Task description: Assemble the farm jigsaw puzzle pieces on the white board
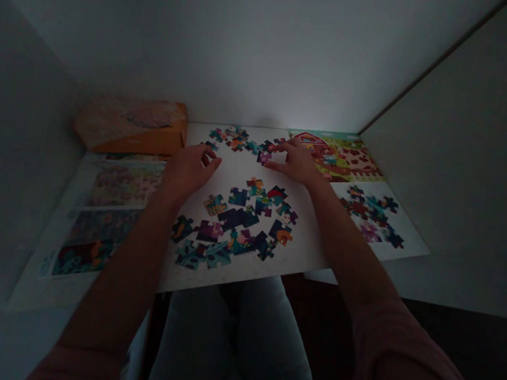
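My left hand rests low over the left part of the white board. Its fingers are loosely bent with the thumb apart, and no piece shows in it. My right hand reaches to the far side, thumb and fingers spread. The thumb tip is at the edge of a purple puzzle piece; whether it touches is hard to tell. Just beyond, loose puzzle pieces lie in a far cluster. A bigger group of dark, multicoloured puzzle pieces is spread between my forearms.
An orange box stands at the back left, above printed picture sheets. A farm-scene picture lies at the back right, with more puzzle pieces in front. White walls enclose the back and sides.
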`<state>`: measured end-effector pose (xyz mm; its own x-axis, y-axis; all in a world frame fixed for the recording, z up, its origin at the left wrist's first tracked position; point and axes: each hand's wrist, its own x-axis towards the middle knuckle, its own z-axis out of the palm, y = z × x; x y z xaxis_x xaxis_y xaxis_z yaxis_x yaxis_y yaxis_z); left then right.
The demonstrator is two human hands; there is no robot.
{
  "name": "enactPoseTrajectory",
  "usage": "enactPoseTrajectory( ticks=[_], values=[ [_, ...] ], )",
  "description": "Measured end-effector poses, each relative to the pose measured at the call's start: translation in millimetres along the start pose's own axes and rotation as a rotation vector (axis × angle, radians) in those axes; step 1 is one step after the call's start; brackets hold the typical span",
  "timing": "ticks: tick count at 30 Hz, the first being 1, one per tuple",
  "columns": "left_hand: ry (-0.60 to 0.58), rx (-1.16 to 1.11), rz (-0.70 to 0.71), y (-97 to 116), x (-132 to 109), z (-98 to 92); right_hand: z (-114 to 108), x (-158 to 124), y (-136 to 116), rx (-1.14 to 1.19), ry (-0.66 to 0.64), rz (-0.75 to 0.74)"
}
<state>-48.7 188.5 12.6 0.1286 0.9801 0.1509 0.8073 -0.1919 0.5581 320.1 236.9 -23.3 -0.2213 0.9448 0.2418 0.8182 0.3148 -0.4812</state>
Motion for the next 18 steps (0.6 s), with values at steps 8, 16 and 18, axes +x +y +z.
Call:
enactPoseTrajectory(
  ticks=[8,16,18],
  values=[
    [-0.023,0.003,0.009,5.3,-2.1,-2.9,11.3,-2.9,14.7,0.155,-0.069,0.064],
    [-0.069,-0.102,0.027,8.3,-3.4,3.2,27.5,-2.4,-14.7,0.68,-0.023,0.031],
    [-0.111,-0.193,0.05,12.4,-4.5,6.6,34.6,-2.8,-30.6,0.756,-0.015,0.008]
  ],
)
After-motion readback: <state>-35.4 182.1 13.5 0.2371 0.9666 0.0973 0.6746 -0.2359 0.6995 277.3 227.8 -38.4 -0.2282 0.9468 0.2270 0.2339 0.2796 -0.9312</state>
